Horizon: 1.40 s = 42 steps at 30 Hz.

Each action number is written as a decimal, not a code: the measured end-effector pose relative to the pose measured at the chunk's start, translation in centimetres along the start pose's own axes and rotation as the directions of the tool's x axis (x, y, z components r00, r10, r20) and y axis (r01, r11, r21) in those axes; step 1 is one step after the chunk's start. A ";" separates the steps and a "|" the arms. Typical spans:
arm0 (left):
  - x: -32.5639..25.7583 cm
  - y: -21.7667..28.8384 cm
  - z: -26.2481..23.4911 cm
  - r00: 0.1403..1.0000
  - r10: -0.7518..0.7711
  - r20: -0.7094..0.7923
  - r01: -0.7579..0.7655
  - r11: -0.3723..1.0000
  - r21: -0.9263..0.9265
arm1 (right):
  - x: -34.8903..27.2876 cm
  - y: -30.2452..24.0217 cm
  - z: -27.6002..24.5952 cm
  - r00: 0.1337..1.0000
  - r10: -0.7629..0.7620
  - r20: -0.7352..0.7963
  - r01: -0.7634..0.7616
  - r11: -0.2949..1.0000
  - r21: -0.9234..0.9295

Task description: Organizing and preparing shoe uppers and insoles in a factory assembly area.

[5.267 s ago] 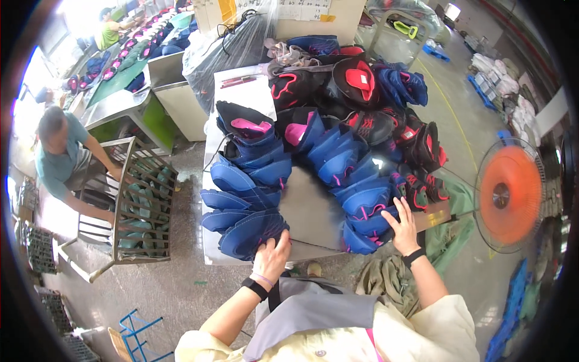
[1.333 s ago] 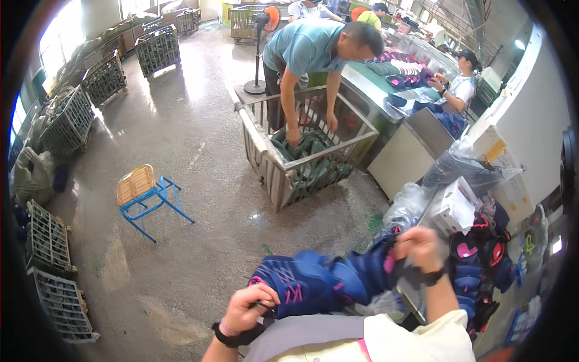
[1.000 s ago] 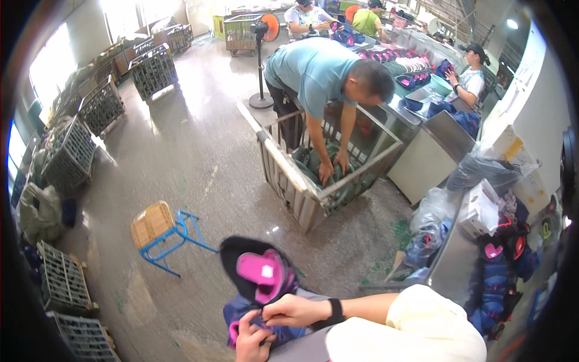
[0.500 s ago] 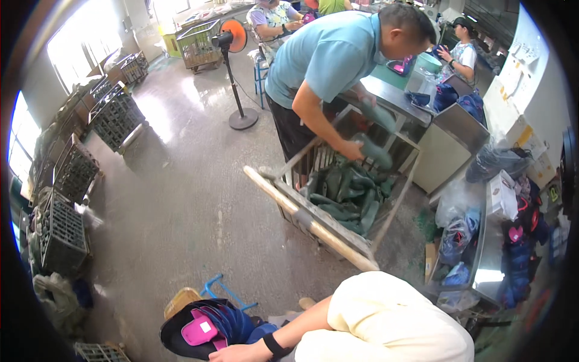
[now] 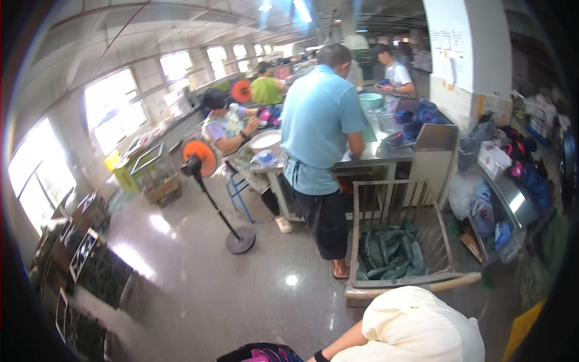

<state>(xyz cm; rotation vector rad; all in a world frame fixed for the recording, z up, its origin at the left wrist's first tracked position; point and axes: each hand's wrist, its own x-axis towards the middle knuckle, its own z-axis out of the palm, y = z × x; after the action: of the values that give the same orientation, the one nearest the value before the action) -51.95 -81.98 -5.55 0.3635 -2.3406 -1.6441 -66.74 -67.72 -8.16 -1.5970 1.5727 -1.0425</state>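
Shoe stack: a dark blue and pink bundle (image 5: 259, 353) at the bottom edge, low over the floor (image 5: 199, 289).
Right arm: cream sleeve (image 5: 416, 329) reaching toward it.
Hands: both out of view; grip cannot be told.
Nearby: wire cart (image 5: 395, 241), standing fan (image 5: 202, 160).

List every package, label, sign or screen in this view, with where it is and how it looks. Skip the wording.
Paper sheets: pinned on the white pillar, upper right; pale rectangles with dark print.
White box: on the right-hand shelf by the dark and pink shoe parts; small, rectangular.
Clear plastic bags: on the floor below the steel table, right; crumpled, translucent.
Cardboard box: by the window wall, left; brown, open-topped.
No screens show.
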 end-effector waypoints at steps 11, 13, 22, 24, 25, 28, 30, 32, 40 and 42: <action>35.8 -5.7 -4.9 0.907 -0.179 0.381 0.056 0.948 0.312 | 17.2 14.0 -23.6 0.981 0.117 -0.155 -0.116 0.993 0.011; 41.4 -5.6 -6.4 0.925 -0.217 0.312 0.134 0.954 0.268 | 21.3 15.6 -27.8 0.992 0.087 -0.092 -0.086 0.996 0.024; 64.7 -10.3 -13.4 0.991 -0.136 -0.013 0.136 0.989 0.050 | 41.1 25.7 -46.2 0.990 -0.132 -0.040 0.131 0.991 -0.025; 70.9 -13.4 -14.2 0.988 -0.156 0.013 0.155 0.986 0.065 | 45.8 31.7 -48.3 0.985 -0.137 -0.108 0.145 0.987 0.070; 74.2 -14.8 -15.3 0.985 -0.169 0.032 0.166 0.983 0.082 | 48.6 35.4 -49.6 0.970 -0.200 -0.138 0.211 0.975 0.070; 84.6 -15.6 -18.1 0.980 -0.182 0.074 0.175 0.980 0.094 | 54.8 40.2 -58.1 0.978 -0.122 -0.169 0.143 0.982 0.122; 94.1 -10.9 -18.7 0.995 -0.040 0.090 0.022 0.980 0.199 | 57.2 39.1 -65.3 0.975 0.133 -0.178 -0.070 0.944 0.322; 102.3 -10.3 -19.0 0.965 0.211 0.155 -0.248 0.926 0.284 | 58.8 41.3 -71.2 0.956 0.188 -0.224 -0.094 0.923 0.373; 128.9 -15.1 -14.4 0.894 0.176 0.413 -0.321 0.894 0.314 | 63.3 55.9 -88.7 0.938 0.230 -0.259 -0.140 0.935 0.326; 135.3 -16.0 -13.2 0.919 0.076 0.387 -0.187 0.948 0.258 | 65.2 60.2 -94.5 0.932 0.245 -0.266 -0.166 0.944 0.285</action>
<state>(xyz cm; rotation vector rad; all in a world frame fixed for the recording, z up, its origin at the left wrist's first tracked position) -173.09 -145.74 -7.37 -0.0683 -2.8271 -1.4040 -180.93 -128.99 -11.07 -1.1092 1.6765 -1.3551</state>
